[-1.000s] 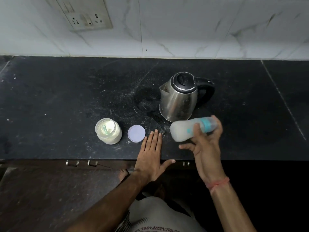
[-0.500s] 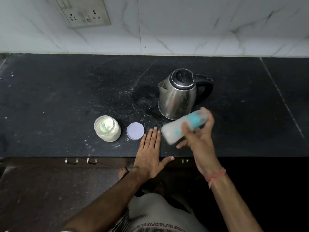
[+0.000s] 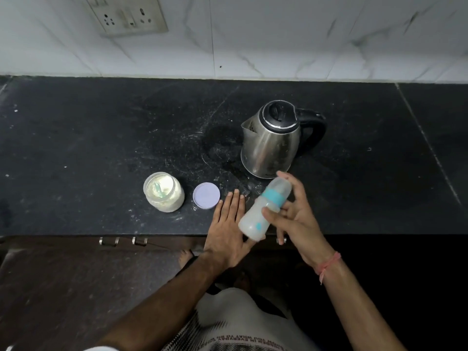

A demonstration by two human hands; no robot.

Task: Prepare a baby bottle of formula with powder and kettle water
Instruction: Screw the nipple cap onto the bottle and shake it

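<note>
Here, milky bottle [image 3: 263,210], powder-filled jar [image 3: 164,192].

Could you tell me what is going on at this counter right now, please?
A person is making up a baby bottle. Their right hand grips the capped bottle, tilted above the front edge of the black counter, with cloudy white liquid inside. Their left hand lies flat on the counter. The powder jar stands open with a scoop inside, its purple lid lying beside it. The steel kettle stands behind, lid closed.
</note>
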